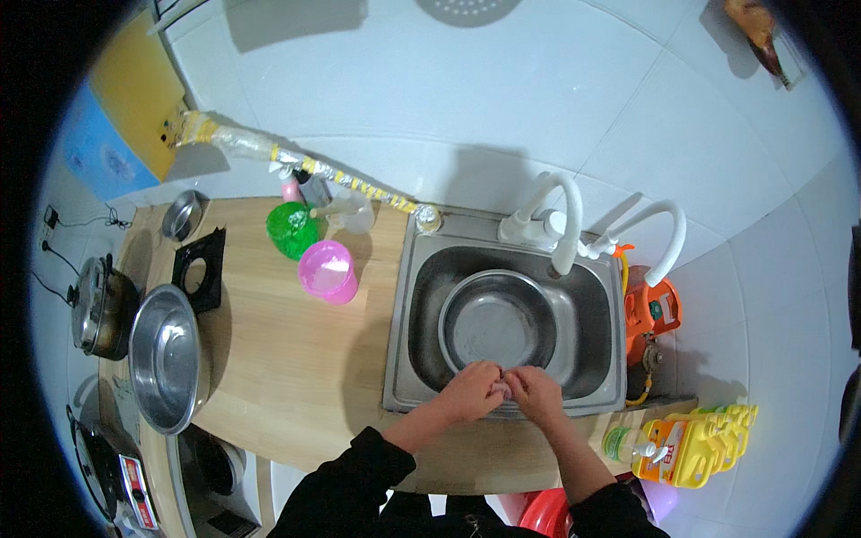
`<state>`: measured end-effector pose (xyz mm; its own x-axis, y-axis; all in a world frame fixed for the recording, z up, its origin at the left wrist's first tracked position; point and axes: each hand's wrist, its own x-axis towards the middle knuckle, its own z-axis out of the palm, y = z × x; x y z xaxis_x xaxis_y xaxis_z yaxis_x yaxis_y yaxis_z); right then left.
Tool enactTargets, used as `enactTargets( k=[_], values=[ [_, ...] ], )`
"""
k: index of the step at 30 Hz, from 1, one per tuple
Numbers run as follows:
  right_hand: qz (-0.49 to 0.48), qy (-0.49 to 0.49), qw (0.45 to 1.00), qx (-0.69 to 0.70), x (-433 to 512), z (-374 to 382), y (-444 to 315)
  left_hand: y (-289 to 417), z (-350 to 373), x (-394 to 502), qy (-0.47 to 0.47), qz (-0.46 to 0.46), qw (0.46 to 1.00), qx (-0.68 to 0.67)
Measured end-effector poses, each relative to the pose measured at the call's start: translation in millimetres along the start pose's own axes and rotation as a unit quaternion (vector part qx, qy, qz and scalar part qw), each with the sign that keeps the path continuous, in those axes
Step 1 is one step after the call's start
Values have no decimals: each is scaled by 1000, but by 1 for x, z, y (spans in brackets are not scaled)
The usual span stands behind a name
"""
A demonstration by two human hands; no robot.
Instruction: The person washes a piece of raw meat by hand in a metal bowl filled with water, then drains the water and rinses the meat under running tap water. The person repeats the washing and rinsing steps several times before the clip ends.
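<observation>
My left hand (472, 391) and my right hand (539, 395) meet above the near rim of the steel sink (398, 336). Between them they grip a small pinkish thing (501, 389), mostly covered by my fingers, so its kind is unclear. Just beyond my fingertips, a round stainless steel basin (498, 329) sits inside the sink. Its near edge is partly hidden by my hands. A white curved faucet (570, 222) reaches over the far side of the sink, and a second, slimmer white spout (672, 235) stands to its right.
Left on the wooden countertop (289, 363) stand a pink plastic cup (329, 272), a green mesh-like bundle (293, 230) and a large steel bowl (167, 360). At right are an orange gas cylinder (656, 309), yellow oil jugs (699, 444) and a clear bottle (625, 444).
</observation>
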<state>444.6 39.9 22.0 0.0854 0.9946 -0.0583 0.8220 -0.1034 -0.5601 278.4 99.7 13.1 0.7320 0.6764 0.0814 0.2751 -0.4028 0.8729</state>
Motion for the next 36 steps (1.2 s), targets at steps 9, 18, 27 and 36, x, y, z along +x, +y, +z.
enactTargets(
  k=[9, 18, 27, 36],
  values=[
    [224, 78, 724, 647, 174, -80, 103, -2, -3, 61, 73, -315, 755, -570],
    [227, 195, 765, 571, 227, -69, 110, -22, -5, 107, 227, -324, 707, -587],
    [262, 225, 791, 506, 229, -77, 104, -11, -13, 147, 186, -266, 691, -646],
    [241, 217, 822, 467, 229, -77, 107, -4, -10, 169, 165, -232, 689, -667]
  ],
)
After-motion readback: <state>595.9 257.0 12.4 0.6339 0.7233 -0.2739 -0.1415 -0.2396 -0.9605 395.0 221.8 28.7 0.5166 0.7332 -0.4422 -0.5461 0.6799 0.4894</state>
